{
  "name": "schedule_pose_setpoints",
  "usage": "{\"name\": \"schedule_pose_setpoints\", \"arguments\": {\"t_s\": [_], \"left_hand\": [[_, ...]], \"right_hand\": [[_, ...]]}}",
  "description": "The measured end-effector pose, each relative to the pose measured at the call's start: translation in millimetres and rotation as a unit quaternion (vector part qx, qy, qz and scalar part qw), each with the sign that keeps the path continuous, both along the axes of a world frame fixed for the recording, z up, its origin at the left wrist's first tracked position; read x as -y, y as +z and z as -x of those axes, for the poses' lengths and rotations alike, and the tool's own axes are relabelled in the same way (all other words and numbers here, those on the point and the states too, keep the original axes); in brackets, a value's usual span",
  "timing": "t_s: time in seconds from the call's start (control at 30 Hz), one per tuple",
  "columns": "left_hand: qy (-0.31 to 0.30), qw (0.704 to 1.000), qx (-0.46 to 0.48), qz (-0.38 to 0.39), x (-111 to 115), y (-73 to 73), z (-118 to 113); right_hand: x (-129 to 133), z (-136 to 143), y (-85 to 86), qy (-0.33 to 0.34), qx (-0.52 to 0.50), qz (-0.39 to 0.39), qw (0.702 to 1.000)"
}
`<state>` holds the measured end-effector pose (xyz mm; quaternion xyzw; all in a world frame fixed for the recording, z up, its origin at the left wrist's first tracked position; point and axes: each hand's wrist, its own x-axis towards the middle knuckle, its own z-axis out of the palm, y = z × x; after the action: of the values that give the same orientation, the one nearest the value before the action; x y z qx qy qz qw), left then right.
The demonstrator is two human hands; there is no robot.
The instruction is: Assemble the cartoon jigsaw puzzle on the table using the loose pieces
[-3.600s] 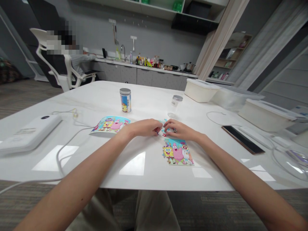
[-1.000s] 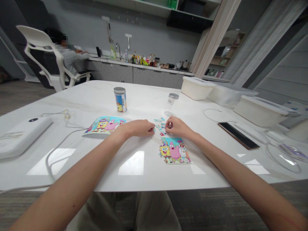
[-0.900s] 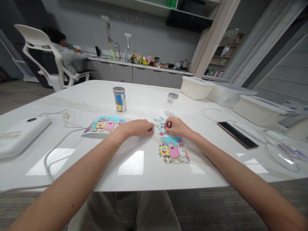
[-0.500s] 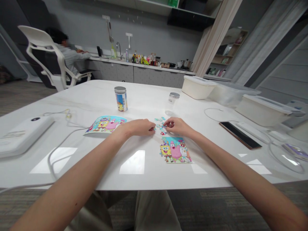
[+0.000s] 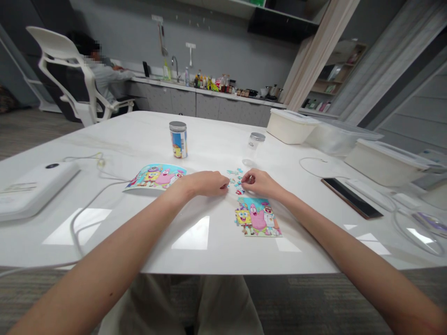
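Puzzle pieces (image 5: 233, 181) lie loose on the table (image 5: 216, 139) between left hand (image 5: 211, 184) and right hand (image 5: 261, 183), just beyond the part-joined puzzle (image 5: 258, 218); I judge them light, stiff card, apt to skid on the glossy top, best pinched at opposite edges. Fingers of both hands are curled at the pile, yet I cannot tell whether either grip has met on a piece. Clear jar (image 5: 252, 150) stands just behind, curved picture sheet (image 5: 157, 177) to the left, and the fingers obstruct my view more than either
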<state>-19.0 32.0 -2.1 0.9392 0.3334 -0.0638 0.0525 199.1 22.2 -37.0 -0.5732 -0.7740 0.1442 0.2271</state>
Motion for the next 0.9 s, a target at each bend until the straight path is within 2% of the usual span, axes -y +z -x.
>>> {"name": "schedule_pose_setpoints", "arguments": {"t_s": [0.27,0.6,0.9], "left_hand": [[0.002,1.000,0.000,0.009,0,1.7,1],[0.006,1.000,0.003,0.011,0,0.8,0],[0.011,1.000,0.004,0.022,-1,1.0,0]], "right_hand": [[0,-1,-0.1,0.008,-0.025,0.025,0.999],[-2,-4,-3.7,0.039,-0.054,-0.001,0.998],[-1,-6,11.5,0.054,-0.098,-0.027,0.993]]}}
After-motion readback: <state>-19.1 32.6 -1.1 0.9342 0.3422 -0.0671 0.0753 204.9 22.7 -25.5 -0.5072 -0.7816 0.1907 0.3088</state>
